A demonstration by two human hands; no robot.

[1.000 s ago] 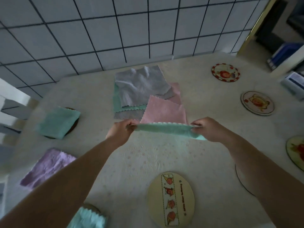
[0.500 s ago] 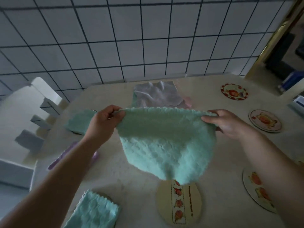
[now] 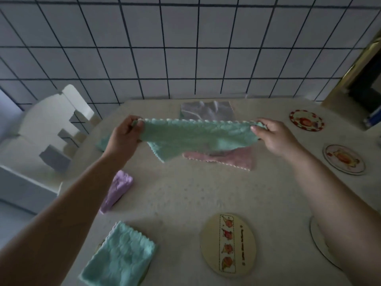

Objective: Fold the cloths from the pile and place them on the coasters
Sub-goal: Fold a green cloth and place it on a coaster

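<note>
since half a second ago the mint cloth [image 3: 198, 139] has been drawn taut, no longer sagging low. nearest, a folded mint cloth [image 3: 119, 256] hides its coaster beside a bare cartoon coaster [image 3: 227, 244] on the pale table [image 3: 185, 195]. left hand [image 3: 123, 139] and right hand [image 3: 274, 137] pinch the scalloped cloth's top corners above a pink cloth [image 3: 231, 159]. beyond, the grey pile [image 3: 206, 110] is part hidden, backed by a tiled wall [image 3: 165, 48].

We see a mint-green cloth [image 3: 193, 139] with a scalloped edge stretched in the air above the pile [image 3: 208, 110], sagging toward a pink cloth [image 3: 231, 158]. Nearer than the pile lie three bare round coasters [image 3: 227, 244], [image 3: 343, 158], [image 3: 306, 120].
</note>
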